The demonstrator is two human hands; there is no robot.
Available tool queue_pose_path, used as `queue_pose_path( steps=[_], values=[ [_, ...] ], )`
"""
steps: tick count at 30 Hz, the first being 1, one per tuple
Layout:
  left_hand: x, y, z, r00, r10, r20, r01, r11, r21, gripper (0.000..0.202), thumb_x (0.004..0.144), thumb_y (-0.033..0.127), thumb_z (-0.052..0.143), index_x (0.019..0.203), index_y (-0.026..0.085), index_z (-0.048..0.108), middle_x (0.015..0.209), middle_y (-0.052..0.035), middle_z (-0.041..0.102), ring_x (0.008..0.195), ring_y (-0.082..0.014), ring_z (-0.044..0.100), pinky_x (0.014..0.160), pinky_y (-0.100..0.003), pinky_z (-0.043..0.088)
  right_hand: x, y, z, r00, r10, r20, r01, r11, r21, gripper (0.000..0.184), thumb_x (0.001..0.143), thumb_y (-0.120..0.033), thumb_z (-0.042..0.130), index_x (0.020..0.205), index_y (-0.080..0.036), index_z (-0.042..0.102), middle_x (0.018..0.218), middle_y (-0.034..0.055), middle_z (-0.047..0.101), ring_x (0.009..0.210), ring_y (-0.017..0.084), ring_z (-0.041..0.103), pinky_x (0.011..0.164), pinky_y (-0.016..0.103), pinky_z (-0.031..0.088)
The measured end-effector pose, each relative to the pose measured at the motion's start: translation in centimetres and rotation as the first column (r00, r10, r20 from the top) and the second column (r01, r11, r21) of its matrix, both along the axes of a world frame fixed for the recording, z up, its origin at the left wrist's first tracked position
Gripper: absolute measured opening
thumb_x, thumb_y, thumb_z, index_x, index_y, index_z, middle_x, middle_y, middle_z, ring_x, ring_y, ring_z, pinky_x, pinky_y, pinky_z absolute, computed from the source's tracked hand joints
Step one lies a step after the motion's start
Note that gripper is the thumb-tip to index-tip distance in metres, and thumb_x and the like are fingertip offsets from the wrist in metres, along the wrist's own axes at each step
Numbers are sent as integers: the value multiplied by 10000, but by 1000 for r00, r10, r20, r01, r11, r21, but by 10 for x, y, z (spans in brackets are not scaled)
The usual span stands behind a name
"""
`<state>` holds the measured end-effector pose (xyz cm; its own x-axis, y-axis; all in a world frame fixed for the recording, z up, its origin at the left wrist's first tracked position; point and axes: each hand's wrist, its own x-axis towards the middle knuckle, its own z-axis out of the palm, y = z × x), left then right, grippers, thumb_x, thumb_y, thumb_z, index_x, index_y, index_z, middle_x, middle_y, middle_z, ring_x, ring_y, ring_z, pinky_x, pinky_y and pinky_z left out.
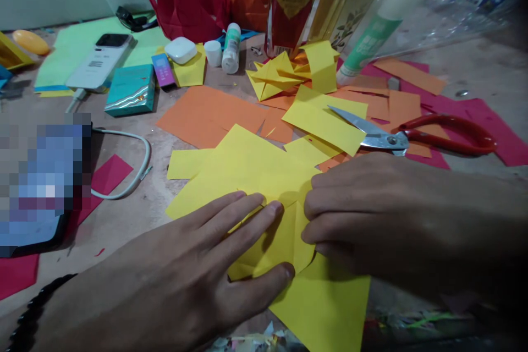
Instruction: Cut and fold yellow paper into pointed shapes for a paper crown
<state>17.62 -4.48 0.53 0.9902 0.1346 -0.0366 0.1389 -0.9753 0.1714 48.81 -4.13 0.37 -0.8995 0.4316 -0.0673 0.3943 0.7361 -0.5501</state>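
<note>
In front of me lies a folded yellow paper [284,242], over larger yellow sheets [243,157]. My left hand [198,264] rests on it, fingers spread and thumb stretched along its near edge. At the paper's right side, my right hand [355,214] is closed with curled fingers, pinching its edge. The fingertips of that hand are partly hidden. Beyond the right hand, red-handled scissors [391,140] lie partly open across a yellow piece [325,118] and orange scraps. A yellow strip [185,164] pokes out at the left.
Behind stand a red paper crown [187,5], a bottle [292,5] and a large glue stick [377,33]. A small glue stick [231,47], a teal box [131,88] and a white phone [101,60] are at back left. A pixelated phone [41,187] and cable [146,159] lie left.
</note>
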Motion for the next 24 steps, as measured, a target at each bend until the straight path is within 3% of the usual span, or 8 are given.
queue_pose_path(
  steps=[4,8,12,15,18,24],
  values=[
    [-1,-2,-4,1000,11,10,-11,1000,-2,457,1106,249,497,1560,268,545,1635,-235,510,1524,-400,501,1186,-571,528,-5,0,-4,995,-72,-68,72,997,-7,210,1094,-328,599,928,-218,665,925,-16,678,831,152,592,707,329,358],
    [-1,0,-5,1000,14,9,-14,1000,12,475,1105,285,522,1580,273,528,1660,-223,495,1574,-390,439,1216,-574,502,-7,-3,-10,977,-184,-111,170,978,-118,131,1055,-341,681,978,-235,675,941,-21,692,895,150,606,770,304,388],
    [2,-1,-4,1000,21,20,-21,1000,13,432,1101,285,542,1532,277,580,1618,-194,551,1539,-364,479,1228,-541,492,-9,-7,-15,954,-277,-117,257,954,-157,78,959,-281,769,945,-245,702,940,-23,705,916,157,619,784,301,394],
    [5,-4,-7,996,64,70,-63,998,-8,466,1120,287,516,1585,314,545,1561,-141,602,1484,-318,522,1241,-513,477,-11,-8,-16,945,-303,-122,283,947,-154,75,931,-262,784,912,-237,715,934,-13,720,918,164,631,784,301,399],
    [6,-8,-10,994,87,64,-87,996,7,517,1129,389,543,1641,373,482,1562,-89,601,1472,-285,523,1274,-491,443,-13,-8,-15,933,-331,-141,306,936,-172,96,909,-256,802,885,-226,714,904,-6,724,879,162,637,767,294,404],
    [2,-10,-15,993,92,73,-95,995,33,528,1117,444,578,1631,354,500,1644,-98,527,1552,-273,443,1366,-462,278,-11,-11,-15,923,-357,-141,332,927,-173,131,931,-258,773,859,-223,669,874,-31,684,845,132,603,751,272,395]
  ],
)
